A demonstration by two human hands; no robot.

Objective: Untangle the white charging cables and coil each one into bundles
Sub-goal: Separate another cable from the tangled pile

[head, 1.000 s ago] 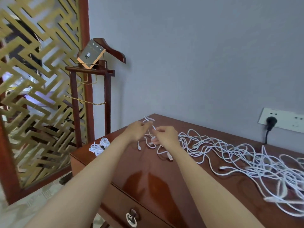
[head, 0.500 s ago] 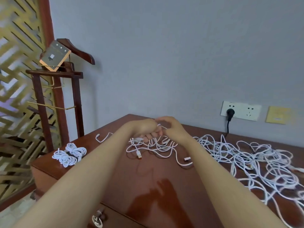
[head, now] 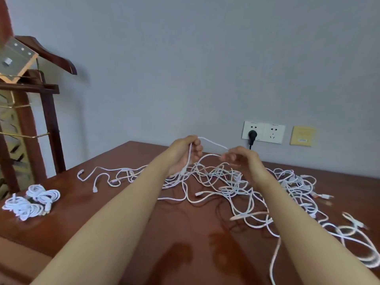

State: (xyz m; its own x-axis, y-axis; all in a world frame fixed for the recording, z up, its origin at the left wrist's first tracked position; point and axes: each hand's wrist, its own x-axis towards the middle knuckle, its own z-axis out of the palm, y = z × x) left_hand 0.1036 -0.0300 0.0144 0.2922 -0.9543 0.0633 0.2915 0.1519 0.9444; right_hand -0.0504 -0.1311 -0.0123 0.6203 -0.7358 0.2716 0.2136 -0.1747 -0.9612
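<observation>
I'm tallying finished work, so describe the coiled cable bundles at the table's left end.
The coiled bundles look like two loose oval hanks of thin white cable, lying flat, side by side and touching, on the glossy brown table near its left edge, well apart from the tangle. Neither the left hand nor the right hand touches them. Ties or plugs are too blurred to tell.

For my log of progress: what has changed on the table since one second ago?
The left hand and right hand, close together before, have drawn apart, stretching one cable between them; both hold it. The two bundles and the tangle stay on the table.
</observation>
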